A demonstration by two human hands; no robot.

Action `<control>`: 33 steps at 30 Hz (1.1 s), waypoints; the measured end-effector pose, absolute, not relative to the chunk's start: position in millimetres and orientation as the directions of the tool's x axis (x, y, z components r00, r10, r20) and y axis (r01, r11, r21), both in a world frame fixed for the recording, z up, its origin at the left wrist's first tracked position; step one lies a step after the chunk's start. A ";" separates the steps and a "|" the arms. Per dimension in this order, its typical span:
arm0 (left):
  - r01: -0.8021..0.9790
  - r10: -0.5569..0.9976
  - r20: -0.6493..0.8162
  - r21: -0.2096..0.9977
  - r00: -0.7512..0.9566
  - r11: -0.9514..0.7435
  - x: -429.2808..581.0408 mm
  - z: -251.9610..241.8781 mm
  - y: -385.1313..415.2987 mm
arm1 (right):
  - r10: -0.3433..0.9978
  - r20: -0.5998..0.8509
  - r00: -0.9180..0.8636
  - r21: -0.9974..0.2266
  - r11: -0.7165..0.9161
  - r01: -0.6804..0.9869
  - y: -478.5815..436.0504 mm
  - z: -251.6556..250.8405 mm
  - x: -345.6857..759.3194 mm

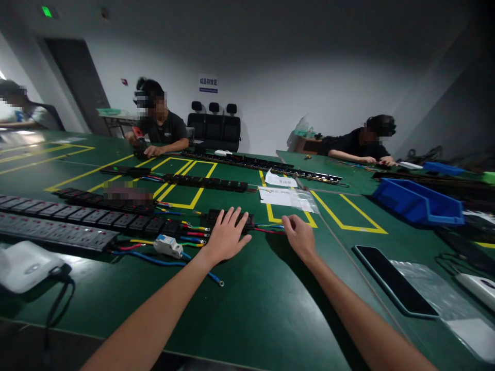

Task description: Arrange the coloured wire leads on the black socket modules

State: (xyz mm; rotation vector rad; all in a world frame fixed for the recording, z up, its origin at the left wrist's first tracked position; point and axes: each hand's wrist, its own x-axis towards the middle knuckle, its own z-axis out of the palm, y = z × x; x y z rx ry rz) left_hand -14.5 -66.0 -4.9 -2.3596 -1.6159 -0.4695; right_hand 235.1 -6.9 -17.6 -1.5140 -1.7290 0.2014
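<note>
My left hand (228, 234) lies with fingers spread on a small black module (213, 215) in the middle of the green table (247, 299). Thin green, blue and red wires (266, 228) run from the module's right side to my right hand (299, 234), whose fingers are curled in a pinch at the wire ends. Left of my left hand are long black socket strips (96, 216) with coloured leads ending in ring terminals. A white breaker (168, 246) with blue cable sits near them.
A phone (394, 278) and plastic bag lie at right, with a blue bin (417, 203) behind. Labelled papers (280, 197) and black strips (209, 183) lie farther back. A white device (31, 265) stands at left. Several people sit around the table.
</note>
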 end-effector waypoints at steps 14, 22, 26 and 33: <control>0.949 0.856 0.433 0.004 0.283 -0.316 -13.5 -1.6 -68.7 | 0.945 0.318 -0.081 -0.535 0.249 0.807 -0.1 -30.1 240.7; 0.955 0.870 0.413 0.002 0.270 -0.297 -13.1 0.8 -70.0 | 0.949 0.305 -0.073 -0.570 0.244 0.785 -2.3 -30.1 240.3; 0.954 0.880 0.392 0.020 0.268 -0.299 -13.0 1.8 -68.5 | 0.957 0.278 -0.077 -0.595 0.235 0.768 -3.0 -29.7 240.2; 0.952 0.891 0.381 0.077 0.247 -0.297 -13.7 4.7 -67.4 | 0.973 0.218 -0.075 -0.653 0.203 0.730 -3.8 -31.6 241.3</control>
